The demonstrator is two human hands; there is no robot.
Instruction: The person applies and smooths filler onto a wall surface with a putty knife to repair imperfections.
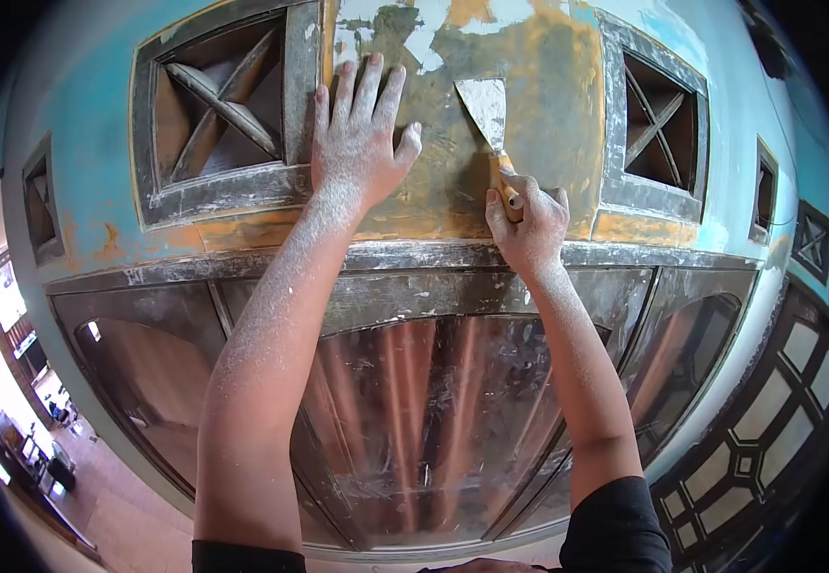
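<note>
My right hand [532, 227] is wrapped round the wooden handle of a putty knife [484, 107]. The knife's wide metal blade points up and lies at the wall, smeared with white. My left hand [362, 124] is flat against the wall with its fingers spread, left of the blade and holding nothing. White dust covers both hands and forearms. Between the two vents, the wall patch [557, 105] is scraped to a brownish, ochre-stained surface. Scraps of white and pale blue paint [429, 38] cling near its top.
Dark wooden vent frames with crossed bars flank the patch, one at left [219, 181] and one at right [658, 194]. Below runs a paint-flecked wooden ledge [414, 255] above glass panes [424, 411] with curtains behind. A patterned door [758, 430] stands at lower right.
</note>
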